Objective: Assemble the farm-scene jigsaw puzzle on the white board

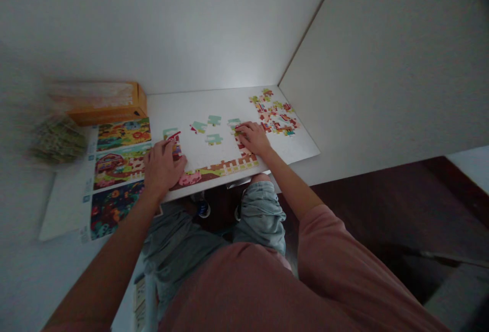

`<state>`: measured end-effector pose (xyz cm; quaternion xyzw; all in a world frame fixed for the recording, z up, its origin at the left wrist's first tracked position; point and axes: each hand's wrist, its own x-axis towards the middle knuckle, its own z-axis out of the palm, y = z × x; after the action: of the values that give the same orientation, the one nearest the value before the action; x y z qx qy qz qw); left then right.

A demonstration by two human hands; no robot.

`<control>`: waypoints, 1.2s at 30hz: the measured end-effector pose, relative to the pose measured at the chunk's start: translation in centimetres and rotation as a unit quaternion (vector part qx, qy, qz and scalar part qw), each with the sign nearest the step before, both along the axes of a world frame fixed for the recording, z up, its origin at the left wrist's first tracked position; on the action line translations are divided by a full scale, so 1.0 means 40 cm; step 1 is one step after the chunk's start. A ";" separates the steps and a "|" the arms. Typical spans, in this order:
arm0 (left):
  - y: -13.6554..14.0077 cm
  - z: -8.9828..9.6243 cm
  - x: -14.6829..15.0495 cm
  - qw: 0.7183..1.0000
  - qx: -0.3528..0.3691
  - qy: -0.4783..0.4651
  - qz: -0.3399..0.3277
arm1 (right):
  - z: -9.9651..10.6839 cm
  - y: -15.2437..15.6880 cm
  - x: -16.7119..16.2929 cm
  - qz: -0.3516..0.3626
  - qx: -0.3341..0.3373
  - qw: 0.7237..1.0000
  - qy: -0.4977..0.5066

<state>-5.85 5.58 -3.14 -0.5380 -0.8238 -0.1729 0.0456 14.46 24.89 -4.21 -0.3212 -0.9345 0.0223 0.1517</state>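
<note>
My left hand point(164, 165) lies with fingers spread over the left column of a partly joined farm jigsaw, hiding much of it. A puzzle piece with a red roof point(174, 136) shows at its fingertips. At the upper end of the right column, my right hand point(253, 137) has its fingers and thumb closed on a light-blue-topped puzzle piece point(234, 122), partly covered by the fingers. Along the front runs a joined strip with a white fence point(233, 167) and a pink pig point(190, 177). Several loose light-blue pieces, including one puzzle piece point(214, 139), lie between the hands.
A heap of mixed puzzle pieces point(277, 114) lies at the back right of the white table point(225, 103). On the left are a picture sheet point(123, 136), an orange box point(139, 102) and a blurred clear bag of pieces point(59, 138). Walls bound the back and right.
</note>
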 end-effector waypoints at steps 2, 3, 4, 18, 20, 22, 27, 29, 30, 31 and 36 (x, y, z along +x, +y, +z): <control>0.004 0.001 0.002 1.000 0.001 0.007 -0.007 | 0.000 0.004 0.003 -0.012 -0.003 1.000 0.002; 0.006 0.002 0.004 1.000 0.003 0.009 -0.011 | 0.001 0.006 0.005 -0.025 -0.004 1.000 0.004; 0.007 0.003 0.005 1.000 0.004 0.010 -0.014 | 0.002 0.008 0.007 -0.041 -0.004 0.999 0.007; 0.027 0.023 0.029 0.999 -0.019 0.016 -0.028 | 0.003 -0.011 0.106 -0.227 -0.056 0.972 0.019; 0.029 0.026 0.030 0.999 -0.020 0.013 -0.028 | 0.009 -0.018 0.113 -0.223 -0.065 0.973 0.013; 0.031 0.027 0.032 0.999 -0.022 0.009 -0.026 | 0.014 -0.021 0.115 -0.223 -0.066 0.972 0.013; 0.033 0.024 0.033 0.999 -0.028 0.014 -0.019 | 0.014 -0.019 0.114 -0.222 -0.054 0.973 0.024; 0.034 0.024 0.034 0.999 -0.032 0.017 -0.017 | 0.014 -0.017 0.114 -0.219 -0.054 0.974 0.024; 0.035 0.025 0.035 0.999 -0.034 0.018 -0.017 | 0.014 -0.017 0.115 -0.218 -0.053 0.974 0.024; 0.036 0.025 0.036 0.999 -0.036 0.019 -0.017 | 0.015 -0.016 0.115 -0.218 -0.051 0.974 0.023; 0.038 0.027 0.040 0.999 -0.042 0.018 -0.017 | 0.019 -0.016 0.117 -0.218 -0.045 0.975 0.023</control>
<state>-4.27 7.09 -2.06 -0.5567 -0.8198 -0.1291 0.0353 19.14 24.25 -3.46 -0.5232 -0.8362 0.0382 0.1597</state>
